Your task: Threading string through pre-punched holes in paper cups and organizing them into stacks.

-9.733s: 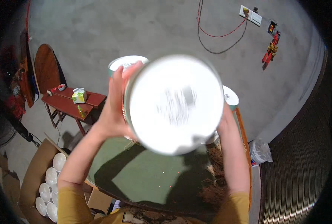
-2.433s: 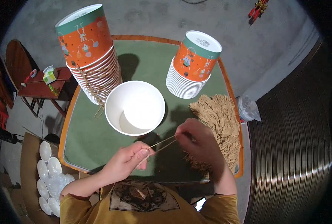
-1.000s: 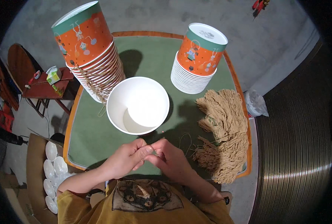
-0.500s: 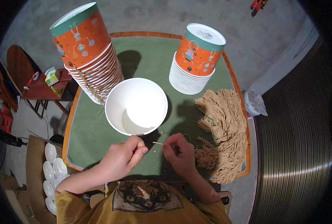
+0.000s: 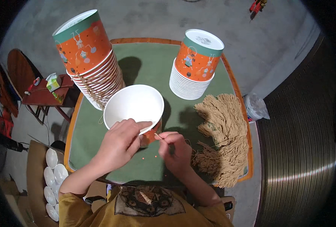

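The left hand (image 5: 119,145) had its fingers over the near rim of an open white tub (image 5: 128,98) and its thumb outside, the grip closed on that rim. The tub stood left of the middle of the green surface (image 5: 145,56), its orange outer wall showing below the rim. Just right of it, the right hand (image 5: 175,153) held a thin cord (image 5: 158,136) in a narrow fingertip grip, a short end sticking out toward the tub.

By the left edge of the surface leaned a tall stack of upturned orange tubs (image 5: 85,53), brown strands hanging down its side. A shorter stack (image 5: 198,64) stood near the far right corner. A loose tan bundle of cord (image 5: 228,136) lay along the right edge, reaching toward the near right corner.
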`<control>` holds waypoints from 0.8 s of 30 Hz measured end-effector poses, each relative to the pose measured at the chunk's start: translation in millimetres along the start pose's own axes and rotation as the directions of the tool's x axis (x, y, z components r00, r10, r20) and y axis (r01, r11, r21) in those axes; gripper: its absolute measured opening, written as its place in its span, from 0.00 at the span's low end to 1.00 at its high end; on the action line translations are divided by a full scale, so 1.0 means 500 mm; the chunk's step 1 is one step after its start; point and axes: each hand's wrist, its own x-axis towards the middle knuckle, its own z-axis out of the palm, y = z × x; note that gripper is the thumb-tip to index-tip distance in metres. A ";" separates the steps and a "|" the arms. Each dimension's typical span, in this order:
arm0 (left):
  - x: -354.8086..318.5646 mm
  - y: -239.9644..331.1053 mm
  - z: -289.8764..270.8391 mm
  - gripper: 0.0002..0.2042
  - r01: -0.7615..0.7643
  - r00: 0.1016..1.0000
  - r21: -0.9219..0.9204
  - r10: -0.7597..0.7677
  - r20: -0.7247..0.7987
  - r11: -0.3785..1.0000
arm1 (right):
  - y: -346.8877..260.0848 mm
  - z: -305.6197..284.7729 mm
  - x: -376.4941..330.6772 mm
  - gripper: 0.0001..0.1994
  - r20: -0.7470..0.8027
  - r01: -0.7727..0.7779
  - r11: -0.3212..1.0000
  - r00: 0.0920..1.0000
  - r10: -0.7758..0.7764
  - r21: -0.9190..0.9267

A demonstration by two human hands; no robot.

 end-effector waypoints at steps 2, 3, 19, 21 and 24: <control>-0.001 0.001 -0.004 0.18 0.031 0.999 -0.031 -0.031 0.011 0.999 | -0.001 0.011 0.005 0.09 -0.011 0.030 1.000 0.999 -0.030 0.007; -0.002 0.000 -0.004 0.18 0.032 0.999 -0.029 -0.032 0.011 0.999 | -0.001 0.016 0.007 0.10 -0.022 0.059 0.998 0.998 -0.058 0.011; -0.001 0.000 -0.002 0.19 0.043 0.998 -0.062 -0.040 0.037 0.997 | 0.008 0.026 0.008 0.15 -0.034 0.079 0.993 0.996 -0.082 -0.085; -0.002 0.008 -0.006 0.20 0.038 0.998 -0.050 -0.035 0.051 0.998 | 0.005 0.023 0.009 0.16 0.021 0.055 0.987 0.998 -0.053 -0.150; -0.003 0.005 -0.002 0.19 0.041 0.994 -0.093 -0.031 0.105 0.995 | 0.009 0.018 0.002 0.16 0.049 0.054 0.978 0.998 -0.045 -0.204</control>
